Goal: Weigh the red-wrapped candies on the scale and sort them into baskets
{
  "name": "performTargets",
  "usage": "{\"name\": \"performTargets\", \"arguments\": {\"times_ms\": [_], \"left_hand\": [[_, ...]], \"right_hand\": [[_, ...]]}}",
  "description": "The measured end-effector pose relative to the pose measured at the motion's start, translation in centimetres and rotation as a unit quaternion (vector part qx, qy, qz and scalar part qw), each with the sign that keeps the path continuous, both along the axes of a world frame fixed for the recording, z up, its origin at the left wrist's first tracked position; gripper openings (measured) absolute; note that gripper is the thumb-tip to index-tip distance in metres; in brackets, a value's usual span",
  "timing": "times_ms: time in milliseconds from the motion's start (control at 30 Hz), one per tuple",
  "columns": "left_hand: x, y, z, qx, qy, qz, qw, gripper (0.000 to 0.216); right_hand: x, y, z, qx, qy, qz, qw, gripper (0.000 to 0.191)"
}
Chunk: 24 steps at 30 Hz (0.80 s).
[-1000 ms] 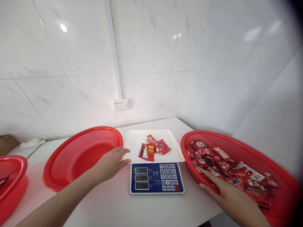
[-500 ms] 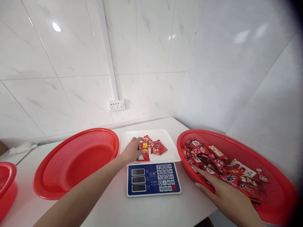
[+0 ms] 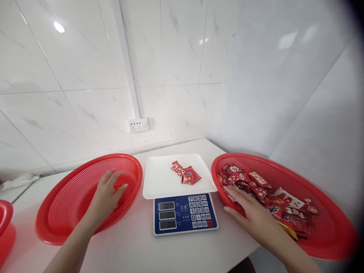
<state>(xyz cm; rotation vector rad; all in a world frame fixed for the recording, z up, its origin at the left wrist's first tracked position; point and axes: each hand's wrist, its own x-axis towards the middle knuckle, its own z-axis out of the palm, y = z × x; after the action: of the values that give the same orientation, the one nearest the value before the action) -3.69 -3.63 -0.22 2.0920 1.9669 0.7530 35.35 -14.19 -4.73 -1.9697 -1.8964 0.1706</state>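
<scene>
My left hand point(image 3: 102, 197) is over the left red basket point(image 3: 47, 223), its thumb and fingers apart. A small red-orange packet point(image 3: 117, 187) shows partly between thumb and fingers, low in the basket; it looks let go. My right hand point(image 3: 256, 216) rests across the near rim of the right red basket point(image 3: 330, 246). Its fingers lie stretched out at the red candy packets point(image 3: 258, 193) inside, and its thumb is outside the rim. Between the baskets, the white scale tray point(image 3: 159, 176) bears a few small red packets point(image 3: 188, 174).
The scale's blue keypad panel point(image 3: 184, 214) faces me. Part of another red basket point(image 3: 4, 216) stands at the far left. Behind the table point(image 3: 136, 250) rises a tiled wall with a power socket point(image 3: 138, 124). A white cloth or paper point(image 3: 21, 181) lies at the back left.
My left hand has moved left from the scale tray to the left basket. The red packet it was holding is gone from the tray. My right hand stays at the right basket's rim.
</scene>
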Motion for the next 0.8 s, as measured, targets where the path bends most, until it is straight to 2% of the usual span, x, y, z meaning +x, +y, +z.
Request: {"name": "performTargets", "arguments": {"times_ms": [67,167,300,400,600,700,800], "left_hand": [[1.6,-0.9,-0.6,0.01,-0.028,-0.02,0.999,0.043],[4.3,-1.5,-1.2,0.022,-0.07,-0.09,0.993,0.041],[6.8,-1.5,-1.8,0.009,-0.108,-0.196,0.975,0.039],[7.7,-1.5,-2.5,-0.01,-0.129,-0.237,0.963,0.038],[8.4,-1.8,-3.4,-0.057,-0.159,-0.259,0.951,0.038],[8.6,-1.7,-3.5,-0.062,-0.176,-0.271,0.944,0.037],[8.9,-1.6,-3.4,-0.098,-0.265,-0.281,0.917,0.047]], "right_hand": [[-2.1,1.4,1.0,0.015,0.014,0.043,0.999,0.052],[-5.2,4.6,2.0,-0.009,0.032,0.086,0.996,0.052],[-7.5,9.1,1.8,-0.035,0.028,0.05,0.998,0.056],[-8.2,11.1,1.3,-0.03,0.039,0.044,0.998,0.049],[-8.8,11.4,0.9,0.002,0.079,0.053,0.995,0.015],[-9.1,11.1,1.2,0.026,0.097,0.045,0.994,0.013],[-10.1,10.2,2.4,0.06,0.172,0.074,0.98,0.017]]}}
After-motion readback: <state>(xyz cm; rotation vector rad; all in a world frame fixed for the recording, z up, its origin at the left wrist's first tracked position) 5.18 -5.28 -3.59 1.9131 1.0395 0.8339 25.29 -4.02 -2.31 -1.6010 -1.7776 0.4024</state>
